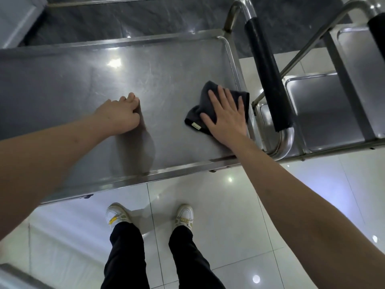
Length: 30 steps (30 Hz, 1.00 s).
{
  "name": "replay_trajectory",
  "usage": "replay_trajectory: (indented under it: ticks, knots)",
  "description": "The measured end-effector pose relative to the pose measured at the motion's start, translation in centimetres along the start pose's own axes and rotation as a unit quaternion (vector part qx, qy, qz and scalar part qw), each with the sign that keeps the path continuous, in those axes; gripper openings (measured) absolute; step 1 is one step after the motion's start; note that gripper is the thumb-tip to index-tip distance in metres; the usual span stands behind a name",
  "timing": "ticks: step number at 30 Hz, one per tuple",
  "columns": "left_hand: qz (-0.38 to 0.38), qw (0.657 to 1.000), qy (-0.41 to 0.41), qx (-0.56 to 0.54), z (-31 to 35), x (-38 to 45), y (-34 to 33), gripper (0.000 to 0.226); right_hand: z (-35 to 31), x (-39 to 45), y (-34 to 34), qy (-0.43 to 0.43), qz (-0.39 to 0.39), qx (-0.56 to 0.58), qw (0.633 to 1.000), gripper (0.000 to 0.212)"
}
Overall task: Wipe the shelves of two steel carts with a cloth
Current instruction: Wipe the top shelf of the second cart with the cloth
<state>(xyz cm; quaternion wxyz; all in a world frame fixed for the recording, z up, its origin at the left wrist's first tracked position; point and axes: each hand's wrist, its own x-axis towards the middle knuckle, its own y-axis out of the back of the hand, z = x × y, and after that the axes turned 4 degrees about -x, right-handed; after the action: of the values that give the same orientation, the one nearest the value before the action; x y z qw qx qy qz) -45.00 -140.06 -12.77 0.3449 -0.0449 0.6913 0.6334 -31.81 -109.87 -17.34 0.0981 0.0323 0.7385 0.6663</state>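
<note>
Standing over the top shelf [87, 80] of a stainless steel cart [179, 171], a person presses one dark grey cloth [205, 94] flat against the metal near the shelf's right-hand end. Two steel carts are in view: the near one under the hands, and a second cart [345, 80] parked just beside it to the right, showing its own shelves at different heights. Each cart carries a tubular push handle with a black foam sleeve; the near cart's handle [268, 76] curves down right beside the cloth.

The right hand [226, 113] lies on the cloth with its grip spread wide, four fingers and thumb straight and fanned, the palm covering most of the crumpled fabric. A small pale label shows at the cloth's near-left corner. The left hand [119, 115] rests on the bare shelf well to the left of the cloth, its grip curled under with knuckles up, holding nothing.

Below the shelf's front rim, two white sneakers [116, 215] with yellow accents and black trousers stand on glossy pale floor tiles [229, 226]. A dark stone-patterned floor strip [145, 17] runs beyond the cart.
</note>
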Motion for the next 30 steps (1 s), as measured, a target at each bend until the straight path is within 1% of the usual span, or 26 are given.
replay_trajectory:
  ticks: [3,6,10,12,15,17,21,27,30]
  knots:
    - [-0.002,1.0,0.001,0.002,-0.8,0.4,0.1,0.06,0.7,-2.3,-0.1,0.009,-0.004,-0.01,1.0,0.077]
    - [-0.02,1.0,0.004,-0.011,-0.8,0.5,0.3,0.06,-0.1,-4.5,-0.5,0.03,-0.011,-0.008,0.999,0.078]
    - [-0.022,1.0,0.003,-0.009,-0.5,0.1,0.4,0.06,-3.4,-6.1,-1.2,0.112,-0.045,-0.019,0.993,0.087]
    - [-0.024,1.0,0.006,-0.006,-0.3,-0.2,0.6,0.061,-6.5,-6.2,-1.7,0.149,-0.042,-0.021,0.988,0.091]
    - [-0.027,1.0,0.01,0.003,0.3,-0.6,0.9,0.061,-10.5,-5.7,-2.2,0.215,-0.038,-0.021,0.976,0.091]
    - [-0.027,0.999,0.007,0.018,0.5,-0.9,1.0,0.06,-10.9,-5.4,-2.2,0.237,-0.046,-0.017,0.97,0.089]
    - [-0.034,0.999,0.013,0.027,0.3,-1.1,1.1,0.061,-8.1,-5.3,-2.2,0.247,-0.04,0.001,0.968,0.089]
    - [-0.029,0.999,0.013,0.024,0.2,-1.2,1.0,0.062,0.5,-5.8,-0.9,0.183,-0.031,0.014,0.983,0.093]
    - [-0.031,0.999,0.006,0.02,-0.2,-1.0,1.0,0.063,2.2,-6.1,-0.5,0.178,-0.044,0.016,0.983,0.095]
